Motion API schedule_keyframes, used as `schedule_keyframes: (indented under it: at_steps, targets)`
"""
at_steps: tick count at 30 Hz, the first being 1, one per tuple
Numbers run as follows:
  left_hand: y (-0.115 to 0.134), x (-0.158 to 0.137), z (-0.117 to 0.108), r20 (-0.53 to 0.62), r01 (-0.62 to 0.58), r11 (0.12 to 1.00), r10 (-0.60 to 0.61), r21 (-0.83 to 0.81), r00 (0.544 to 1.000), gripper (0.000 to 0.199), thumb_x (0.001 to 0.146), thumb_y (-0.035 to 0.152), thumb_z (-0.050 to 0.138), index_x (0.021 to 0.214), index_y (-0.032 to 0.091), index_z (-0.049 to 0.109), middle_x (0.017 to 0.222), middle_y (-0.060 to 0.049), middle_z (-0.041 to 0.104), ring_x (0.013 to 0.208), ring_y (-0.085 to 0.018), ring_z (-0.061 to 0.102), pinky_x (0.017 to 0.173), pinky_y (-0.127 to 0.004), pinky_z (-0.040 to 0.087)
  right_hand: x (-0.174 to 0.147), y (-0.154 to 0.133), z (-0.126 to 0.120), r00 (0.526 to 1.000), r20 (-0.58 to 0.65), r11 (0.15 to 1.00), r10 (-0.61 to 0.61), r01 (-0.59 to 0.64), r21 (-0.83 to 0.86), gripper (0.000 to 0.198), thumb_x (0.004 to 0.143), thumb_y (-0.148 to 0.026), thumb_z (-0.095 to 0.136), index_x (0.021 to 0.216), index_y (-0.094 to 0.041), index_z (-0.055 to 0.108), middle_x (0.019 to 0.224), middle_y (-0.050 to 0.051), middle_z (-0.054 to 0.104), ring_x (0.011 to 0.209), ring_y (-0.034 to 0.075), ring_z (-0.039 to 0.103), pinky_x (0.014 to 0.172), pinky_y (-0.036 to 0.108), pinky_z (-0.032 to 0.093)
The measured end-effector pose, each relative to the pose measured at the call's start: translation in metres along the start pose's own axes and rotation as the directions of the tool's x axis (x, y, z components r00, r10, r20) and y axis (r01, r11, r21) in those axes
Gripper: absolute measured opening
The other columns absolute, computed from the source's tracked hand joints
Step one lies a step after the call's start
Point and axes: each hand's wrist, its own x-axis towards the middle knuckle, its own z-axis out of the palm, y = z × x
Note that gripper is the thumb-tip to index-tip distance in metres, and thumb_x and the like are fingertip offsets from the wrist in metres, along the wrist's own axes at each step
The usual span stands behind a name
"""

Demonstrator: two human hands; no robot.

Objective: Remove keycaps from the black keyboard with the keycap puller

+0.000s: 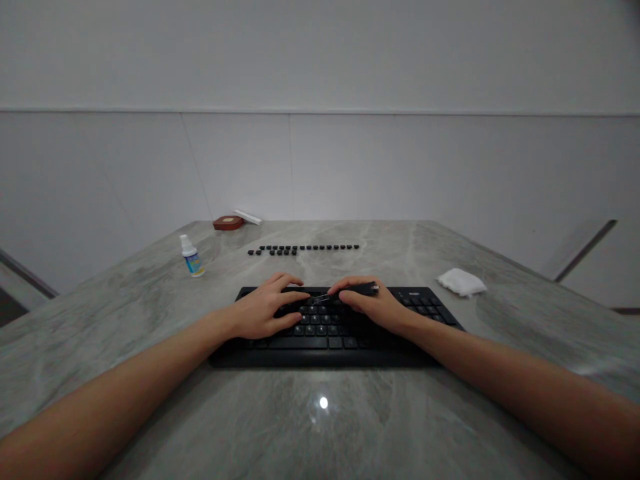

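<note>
A black keyboard [320,359] lies in front of me, and some of its upper keys look to be off. My right hand [373,308] is closed round the black handle of a wire keycap puller [357,289]. The puller's thin wire ends reach left and down to the keys near the keyboard's middle. Over the left half of the keyboard rests my left hand [260,310], palm down with its fingers spread. Its fingertips are close to the wire ends, and I see nothing held in it. Behind the keyboard, several loose black keycaps [323,247] lie in two rows.
On the grey marbled table [320,433], a white spray bottle [192,257] stands at the left. A reddish-brown box [228,223] and a white flat item [247,217] lie at the back left. A white pack [462,282] is at the right, and a wall rises behind.
</note>
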Motion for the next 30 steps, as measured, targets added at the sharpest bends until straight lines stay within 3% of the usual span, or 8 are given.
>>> schedule_keyframes:
  at_steps: [4,15,22,30]
  targets:
    - [-0.0004,-0.0003,0.0001,0.012,0.009,1.0,-0.009,-0.008,1.0,0.042,0.093,0.037,0.049,0.133,0.025,0.052,0.133,-0.011,0.045,0.124,-0.027,0.043,0.106,-0.046,0.038,0.0003,0.0008,0.0016,1.0,-0.018,1.0,0.016,-0.015,0.023,0.022,0.073,-0.026,0.057,0.084,-0.016,0.073,0.05,-0.005,0.044,0.049,0.008,0.037,0.047,0.023,0.026]
    - [-0.0019,-0.0008,0.0018,0.033,0.032,0.999,-0.032,-0.002,0.999,0.044,0.093,0.038,0.049,0.135,0.026,0.05,0.133,-0.011,0.045,0.125,-0.027,0.042,0.106,-0.048,0.037,0.0063,0.0006,0.0034,0.978,-0.065,0.965,0.2,-0.185,0.185,0.026,0.07,-0.028,0.058,0.084,-0.011,0.071,0.044,-0.007,0.04,0.042,0.006,0.032,0.042,0.021,0.023]
    - [0.0052,0.0009,-0.0019,-0.059,-0.021,0.999,0.019,-0.035,0.998,0.034,0.09,0.031,0.054,0.122,0.02,0.058,0.125,-0.011,0.05,0.118,-0.026,0.046,0.104,-0.046,0.041,0.0053,0.0061,0.0019,0.988,-0.047,0.981,0.145,-0.137,0.135,0.03,0.074,-0.034,0.06,0.089,-0.011,0.071,0.046,-0.006,0.041,0.044,0.006,0.035,0.043,0.021,0.024]
    - [0.0027,0.0007,-0.0012,-0.029,0.002,0.999,-0.003,-0.038,1.0,0.034,0.09,0.033,0.053,0.122,0.021,0.056,0.129,-0.011,0.047,0.122,-0.026,0.043,0.106,-0.045,0.039,0.0022,0.0037,0.001,1.0,-0.011,0.999,0.016,-0.016,-0.037,0.026,0.08,-0.035,0.059,0.09,-0.015,0.072,0.052,-0.005,0.046,0.049,0.008,0.04,0.048,0.022,0.03]
